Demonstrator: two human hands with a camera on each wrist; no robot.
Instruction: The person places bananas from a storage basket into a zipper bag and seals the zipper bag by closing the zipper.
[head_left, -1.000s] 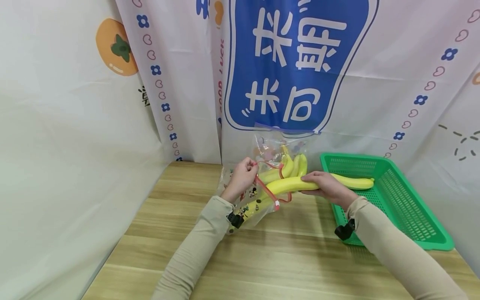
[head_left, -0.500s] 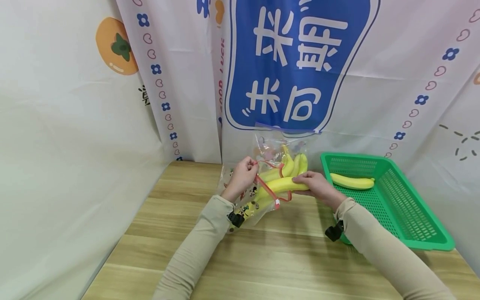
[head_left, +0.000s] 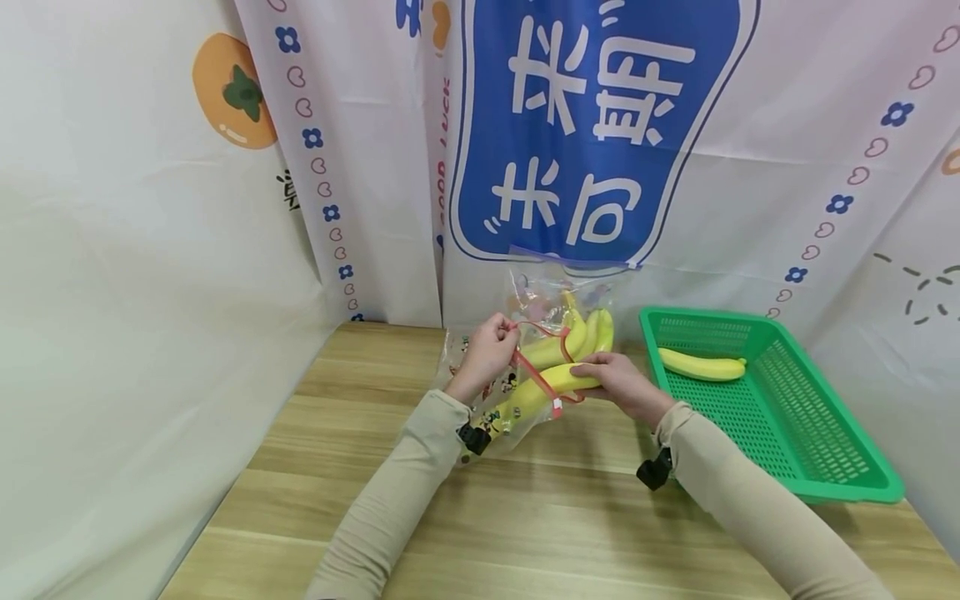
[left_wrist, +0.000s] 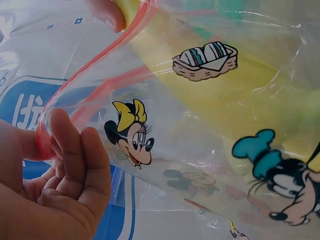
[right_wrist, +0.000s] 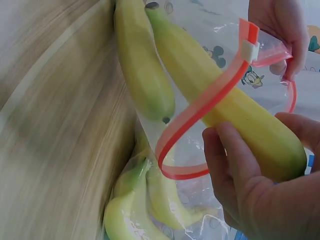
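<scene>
My left hand pinches the red zip edge of a clear zip bag printed with cartoon figures. The bag's mouth gapes toward my right hand. Fingers and thumb of that hand hold a yellow banana near its end; its far length lies inside the bag, past the red strip and white slider. Another banana lies alongside it in the right wrist view; whether it is within the same bag I cannot tell. Behind stands a second clear bag with a purple zip, holding bananas.
At the right, a green perforated basket stands on the wooden table, with one banana in it. A printed cloth hangs behind the table and at both sides.
My right hand has moved left, sliding the banana farther into the red-zip bag. The left hand keeps its pinch on the bag's edge, almost unmoved.
</scene>
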